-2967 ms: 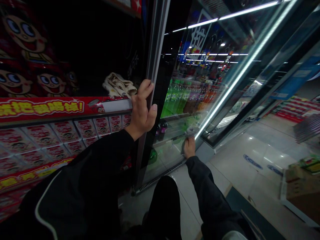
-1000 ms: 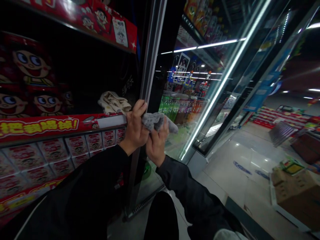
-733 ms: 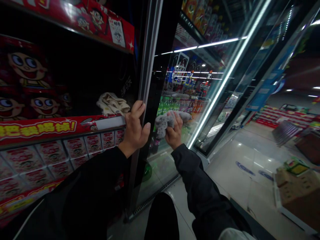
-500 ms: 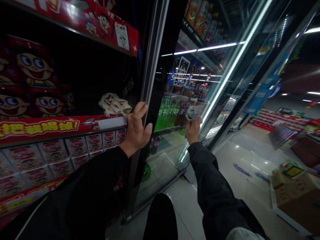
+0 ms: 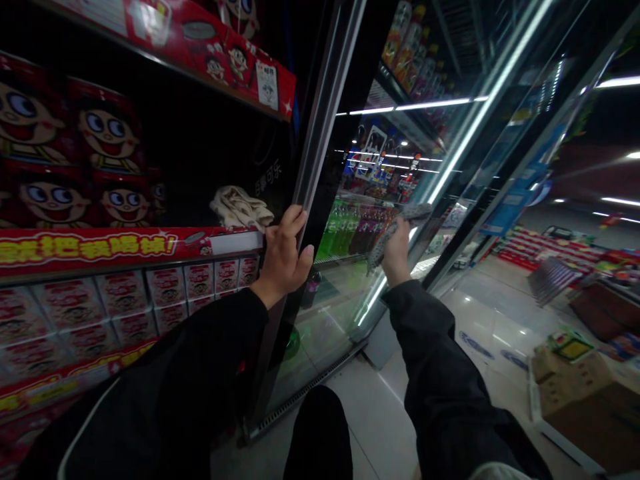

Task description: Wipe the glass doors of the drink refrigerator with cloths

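Observation:
My left hand (image 5: 285, 257) rests against the frame edge of a glass cooler door (image 5: 327, 113), fingers up and thumb apart. Beside it, a crumpled cream cloth (image 5: 241, 208) lies on the shelf with the red strip. My right hand (image 5: 397, 253) grips a grey cloth (image 5: 416, 213) against the glass, and part of the cloth hangs below the hand on its left side. Through the glass, green bottles (image 5: 340, 230) show on a cooler shelf.
At left, shelves carry red cartoon-face packs (image 5: 110, 133) and small boxed drinks (image 5: 120, 293). Cardboard boxes (image 5: 575, 387) sit low on the right. My knee (image 5: 320, 427) is close below the door. Red store shelves stand in the distance.
The grey cloth, bunched above my right hand before, now spreads out to both sides of it. My left hand stays on the door frame. The whole view has shifted slightly.

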Tool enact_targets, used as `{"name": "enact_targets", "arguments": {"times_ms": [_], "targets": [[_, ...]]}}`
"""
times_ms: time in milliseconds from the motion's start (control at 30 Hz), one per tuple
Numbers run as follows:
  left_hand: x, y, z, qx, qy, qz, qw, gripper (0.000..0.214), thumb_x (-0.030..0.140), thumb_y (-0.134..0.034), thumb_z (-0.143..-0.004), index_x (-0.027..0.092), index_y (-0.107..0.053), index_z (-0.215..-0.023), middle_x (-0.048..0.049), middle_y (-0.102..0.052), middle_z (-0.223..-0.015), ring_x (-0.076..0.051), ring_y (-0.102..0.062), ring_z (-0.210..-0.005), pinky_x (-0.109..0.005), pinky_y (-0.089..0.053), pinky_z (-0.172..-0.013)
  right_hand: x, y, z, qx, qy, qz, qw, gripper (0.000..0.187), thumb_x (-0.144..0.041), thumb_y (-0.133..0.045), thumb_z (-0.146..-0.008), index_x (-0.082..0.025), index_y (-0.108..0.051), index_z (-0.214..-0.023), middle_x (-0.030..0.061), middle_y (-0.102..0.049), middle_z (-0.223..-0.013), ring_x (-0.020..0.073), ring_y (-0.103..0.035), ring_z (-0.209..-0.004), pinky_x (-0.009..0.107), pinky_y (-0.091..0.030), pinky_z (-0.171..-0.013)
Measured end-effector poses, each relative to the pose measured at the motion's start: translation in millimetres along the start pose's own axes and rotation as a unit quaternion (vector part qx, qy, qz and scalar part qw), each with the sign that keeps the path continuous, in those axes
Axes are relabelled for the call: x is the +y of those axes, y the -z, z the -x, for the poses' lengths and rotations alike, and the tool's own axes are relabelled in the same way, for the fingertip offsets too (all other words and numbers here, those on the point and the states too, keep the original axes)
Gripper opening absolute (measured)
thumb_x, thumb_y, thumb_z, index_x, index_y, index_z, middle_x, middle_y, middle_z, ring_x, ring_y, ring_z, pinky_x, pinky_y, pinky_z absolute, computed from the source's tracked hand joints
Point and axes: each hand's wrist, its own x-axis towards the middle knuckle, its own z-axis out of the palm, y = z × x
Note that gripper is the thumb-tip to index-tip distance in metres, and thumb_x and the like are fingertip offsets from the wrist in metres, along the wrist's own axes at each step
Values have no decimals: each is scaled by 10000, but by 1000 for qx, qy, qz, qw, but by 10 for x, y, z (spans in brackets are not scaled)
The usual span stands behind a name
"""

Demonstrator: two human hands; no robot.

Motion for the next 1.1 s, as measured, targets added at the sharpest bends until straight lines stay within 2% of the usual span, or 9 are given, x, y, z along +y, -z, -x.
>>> {"name": "enact_targets", "arguments": {"times_ms": [100,167,267,367,500,667,767,967,1100], "targets": [[6,-1,-1,8,2,9,1000,604,530,-329,-1179,221,-339,-1697,-218,-582,-1655,-315,-612,-1533,-451,-500,-1111,-295,-295,515,-25,66,8,998,613,-606,-468,-1064,-211,-560,-1522,159,-550,-1640,319,-468,-1588,622,-324,-1368],[8,2,2,9,7,14,1000,603,538,-318,-1180,223,-352,-1694,-217,-575,-1662,-316,-608,-1540,-460,-503,-1129,-508,-471,904,-59,170,27,983,620,-592,-487,-1070,-240,-510,-1580,154,-395,-1775,353,-286,-1717,698,-214,-1396],[9,14,10,5,15,18,1000,623,583,-295,-1179,232,-355,-1690,-212,-574,-1666,-317,-598,-1551,-473,-511,-1150,-736,-645,1277,-94,285,42,953,461,-532,-540,-1064,-285,-597,-1449,103,-289,-1838,365,-116,-1779,731,-160,-1404],[16,28,10,3,17,23,1000,619,592,-333,-1179,239,-370,-1686,-195,-565,-1682,-311,-592,-1556,-457,-509,-1168,-718,-680,1249,-72,377,74,920,276,-474,-540,-1068,-298,-668,-1238,74,-440,-1752,336,-203,-1767,698,-260,-1394],[32,31,3,12,11,24,1000,604,532,-407,-1174,229,-371,-1695,-194,-537,-1706,-315,-595,-1546,-454,-491,-1190,-333,-564,813,-44,454,73,887,253,-453,-502,-1084,-297,-656,-1209,92,-620,-1582,307,-439,-1664,642,-401,-1336],[30,15,3,2,14,14,1000,614,530,-383,-1172,241,-324,-1711,-192,-531,-1707,-316,-590,-1550,-481,-486,-1197,249,-232,182,-9,246,99,964,354,-579,-510,-1037,-262,-648,-1115,170,-680,-1395,349,-568,-1493,661,-420,-1291],[25,11,2,3,12,16,1000,611,533,-376,-1174,241,-327,-1708,-191,-538,-1703,-318,-591,-1547,-478,-477,-1194,434,66,-162,16,148,109,983,298,-518,-543,-1004,-239,-626,-1071,153,-689,-1228,333,-635,-1296,649,-462,-1230],[25,18,-7,4,5,27,1000,593,475,-398,-1177,232,-319,-1712,-197,-541,-1706,-313,-592,-1549,-430,-460,-1149,453,541,-607,34,1,78,996,280,-514,-569,-994,-234,-567,-983,63,-656,-1008,240,-619,-1086,479,-495,-1135],[28,15,-8,9,1,23,1000,584,470,-397,-1177,214,-341,-1699,-208,-561,-1682,-315,-596,-1545,-416,-467,-1110,331,397,-566,8,-45,21,999,433,-636,-462,-1037,-223,-592,-1051,57,-660,-1039,248,-648,-1110,485,-532,-1111]]}}
